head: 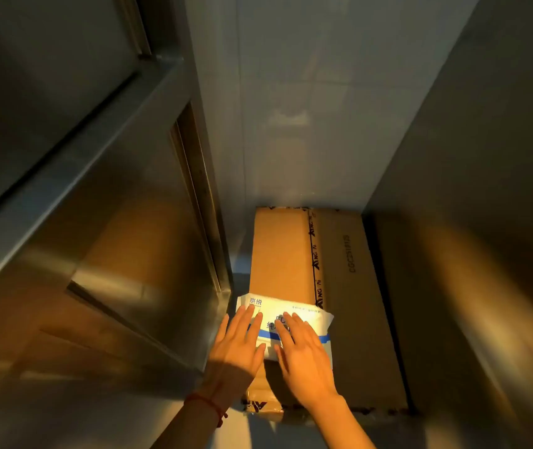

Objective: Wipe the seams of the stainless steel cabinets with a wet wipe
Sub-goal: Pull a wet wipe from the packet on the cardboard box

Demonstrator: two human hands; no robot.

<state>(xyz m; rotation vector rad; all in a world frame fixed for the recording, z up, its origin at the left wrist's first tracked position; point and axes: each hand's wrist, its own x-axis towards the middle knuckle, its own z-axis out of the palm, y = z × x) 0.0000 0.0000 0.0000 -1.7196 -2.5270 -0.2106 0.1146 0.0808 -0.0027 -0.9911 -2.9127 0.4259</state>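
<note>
A cardboard box fills the narrow gap between two stainless steel cabinets: the left cabinet at nine o'clock, its vertical door seam running just beside the box's left edge, and the right cabinet at three o'clock, close against the box's right side. A tiled wall closes the gap at twelve o'clock. The pack of wet wipes lies on the near left corner of the box, at six o'clock. The left hand and right hand rest flat on the pack, fingers straight, grasping nothing. They hide the pack's middle; its print is too small to read. A red cord circles the left wrist.
</note>
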